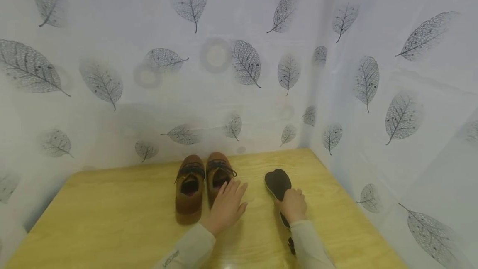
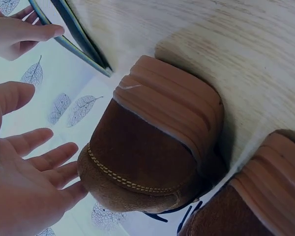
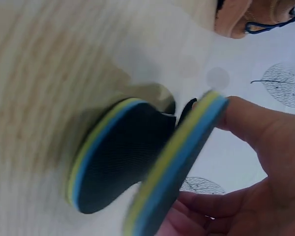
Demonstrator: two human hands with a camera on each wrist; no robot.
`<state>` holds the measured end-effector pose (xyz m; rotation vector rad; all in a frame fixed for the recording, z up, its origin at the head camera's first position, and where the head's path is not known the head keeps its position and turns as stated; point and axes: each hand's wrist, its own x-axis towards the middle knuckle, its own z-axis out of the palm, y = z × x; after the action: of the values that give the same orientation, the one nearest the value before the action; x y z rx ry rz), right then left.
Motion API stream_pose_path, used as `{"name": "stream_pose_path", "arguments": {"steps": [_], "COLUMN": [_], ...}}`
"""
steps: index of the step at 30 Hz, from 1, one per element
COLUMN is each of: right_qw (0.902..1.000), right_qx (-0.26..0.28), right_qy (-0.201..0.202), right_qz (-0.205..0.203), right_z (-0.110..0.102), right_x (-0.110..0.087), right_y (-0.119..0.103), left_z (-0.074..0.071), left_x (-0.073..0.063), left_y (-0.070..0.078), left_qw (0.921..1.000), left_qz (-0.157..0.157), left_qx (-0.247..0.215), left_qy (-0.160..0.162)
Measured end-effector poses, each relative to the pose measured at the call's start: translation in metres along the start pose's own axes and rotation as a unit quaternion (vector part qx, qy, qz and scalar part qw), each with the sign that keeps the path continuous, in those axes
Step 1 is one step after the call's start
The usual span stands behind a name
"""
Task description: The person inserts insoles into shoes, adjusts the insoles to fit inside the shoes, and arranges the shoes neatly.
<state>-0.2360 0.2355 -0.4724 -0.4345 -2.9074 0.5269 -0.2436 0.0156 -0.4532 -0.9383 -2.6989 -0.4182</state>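
Observation:
A pair of brown lace-up shoes, the left shoe (image 1: 189, 202) and the right shoe (image 1: 218, 169), stands side by side with toes toward the wall. My left hand (image 1: 225, 209) has its fingers spread beside the right shoe; in the left wrist view its fingertips are right at that shoe's side. Further right, my right hand (image 1: 293, 205) pinches an insole (image 3: 179, 162) between thumb and fingers. This insole has a dark face and a yellow and blue foam edge. A second, matching insole (image 3: 123, 152) lies just beyond it in the right wrist view, partly hidden.
Everything stands on a yellowish wood-grain table (image 1: 112, 211). White leaf-print sheeting (image 1: 209, 103) rises behind the table and along its right side. A small black thing (image 1: 291, 245) shows beside the right sleeve.

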Motion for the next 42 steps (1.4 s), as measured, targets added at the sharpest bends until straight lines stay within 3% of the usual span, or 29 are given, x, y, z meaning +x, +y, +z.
{"name": "stream_pose_path", "arguments": {"steps": [7,14,21,26,29,33,42], "right_qw": [0.9988,0.9909,0.9818,0.9729,0.9622,0.9470,0.9415], "right_qx": [0.027,0.021,0.029,0.037,0.023,0.005,0.005], "right_qy": [0.028,0.067,0.060,0.056,0.062,0.072,0.038], "right_qz": [-0.031,-0.114,-0.178,-0.221,-0.264,-0.313,-0.335], "right_z": [-0.013,-0.033,-0.047,-0.049,-0.049,-0.049,-0.047], "right_x": [-0.003,-0.015,-0.031,-0.040,-0.044,-0.046,-0.049], "right_y": [-0.014,-0.038,-0.067,-0.082,-0.088,-0.093,-0.096], "left_z": [-0.009,-0.026,-0.049,-0.061,-0.067,-0.071,-0.069], "left_x": [0.002,0.009,0.020,0.023,0.022,0.019,0.019], "left_y": [-0.003,-0.015,-0.034,-0.043,-0.046,-0.049,-0.058], "left_qw": [0.9997,0.9999,0.9989,0.9962,0.9933,0.9901,0.9860], "left_qz": [0.014,0.015,0.043,0.077,0.096,0.099,0.102], "left_qx": [0.015,0.002,0.016,0.024,0.029,0.034,0.044], "left_qy": [0.010,0.000,0.000,-0.033,-0.057,-0.094,-0.125]}}
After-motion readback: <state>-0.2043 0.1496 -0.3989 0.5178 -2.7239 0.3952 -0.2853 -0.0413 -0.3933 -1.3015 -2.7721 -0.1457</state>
